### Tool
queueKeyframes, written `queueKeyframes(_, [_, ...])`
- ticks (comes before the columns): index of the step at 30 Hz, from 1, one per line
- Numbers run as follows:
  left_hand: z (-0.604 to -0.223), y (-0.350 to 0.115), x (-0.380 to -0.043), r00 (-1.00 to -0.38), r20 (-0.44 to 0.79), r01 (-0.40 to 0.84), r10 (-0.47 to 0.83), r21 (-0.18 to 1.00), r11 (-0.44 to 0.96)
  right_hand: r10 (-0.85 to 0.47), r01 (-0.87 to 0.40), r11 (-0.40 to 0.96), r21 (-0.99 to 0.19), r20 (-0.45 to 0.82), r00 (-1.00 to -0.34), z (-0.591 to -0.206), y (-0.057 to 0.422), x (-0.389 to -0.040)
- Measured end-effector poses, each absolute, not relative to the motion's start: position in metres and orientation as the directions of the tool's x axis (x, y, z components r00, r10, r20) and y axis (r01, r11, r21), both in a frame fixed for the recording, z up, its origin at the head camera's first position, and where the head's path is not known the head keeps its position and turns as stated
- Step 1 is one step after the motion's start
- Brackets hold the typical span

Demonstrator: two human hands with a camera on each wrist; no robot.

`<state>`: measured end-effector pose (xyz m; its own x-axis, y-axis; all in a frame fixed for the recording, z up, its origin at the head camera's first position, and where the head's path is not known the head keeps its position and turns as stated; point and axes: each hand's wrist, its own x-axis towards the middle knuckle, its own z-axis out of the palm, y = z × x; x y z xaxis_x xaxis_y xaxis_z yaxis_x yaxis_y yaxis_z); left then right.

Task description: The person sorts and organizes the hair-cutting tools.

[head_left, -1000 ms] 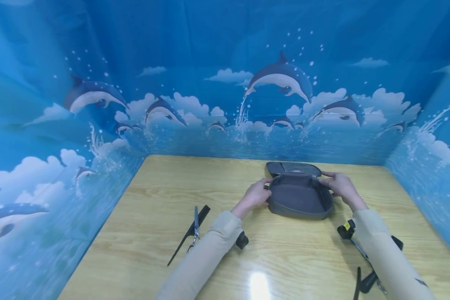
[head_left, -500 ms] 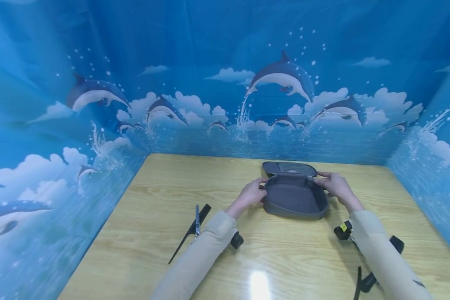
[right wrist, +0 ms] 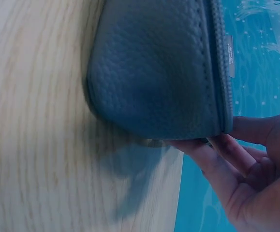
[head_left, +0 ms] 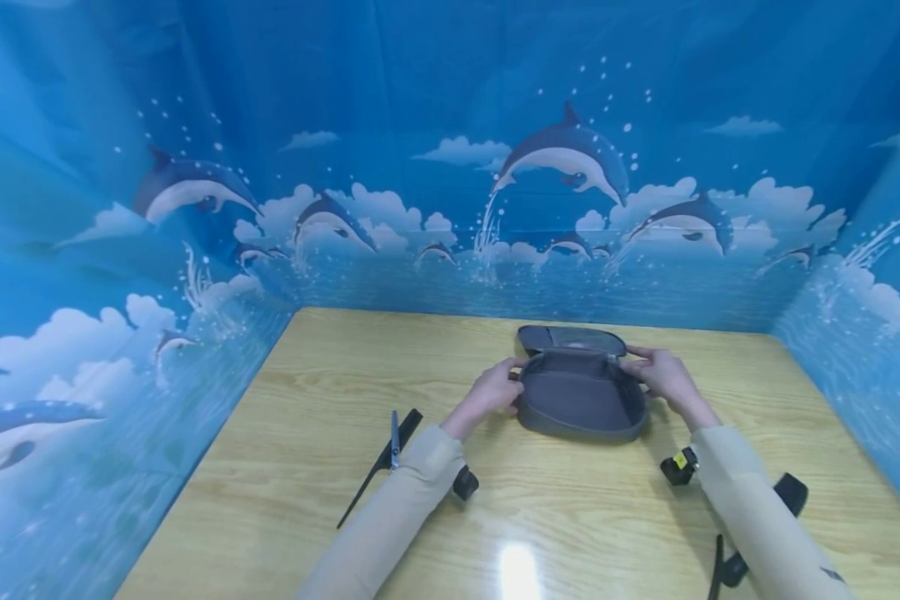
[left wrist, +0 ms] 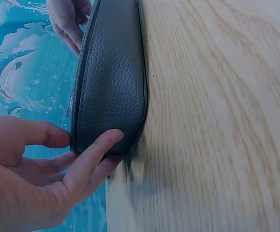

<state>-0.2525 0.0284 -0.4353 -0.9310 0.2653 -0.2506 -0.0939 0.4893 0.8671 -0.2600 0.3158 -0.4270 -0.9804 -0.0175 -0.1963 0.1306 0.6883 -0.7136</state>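
Note:
A dark grey zip case (head_left: 581, 400) of pebbled leather lies on the table with its lid (head_left: 573, 339) folded back toward the wall. Its inside, facing up, shows a plain dark lining. My left hand (head_left: 492, 390) grips the left end; in the left wrist view the fingers (left wrist: 89, 164) press its side and the zip edge. At the right end my right hand (head_left: 666, 377) holds the case near the hinge. The right wrist view has that hand's fingers (right wrist: 217, 164) curled round the corner, partly hidden behind it.
A black tail comb (head_left: 385, 458) lies left of my left forearm, with silver scissors (head_left: 395, 442) across it, partly covered by the sleeve. Black tools (head_left: 791, 493) and a thin black strip (head_left: 716, 567) lie by my right forearm. A dolphin-print curtain (head_left: 450, 167) borders the wooden table (head_left: 570, 508).
Both hands have shifted the case a little to the left across the table, keeping hold of its two ends. The lid stays folded back. The comb has stayed in place.

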Motion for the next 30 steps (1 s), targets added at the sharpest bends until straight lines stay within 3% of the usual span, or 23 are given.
queueKeyframes(30, [-0.437, 0.002, -0.245, -0.930, -0.248, -0.100, 0.272, 0.882, 0.461, -0.055, 0.121, 0.653, -0.747, -0.206, -0.977, -0.429, 0.294, -0.253])
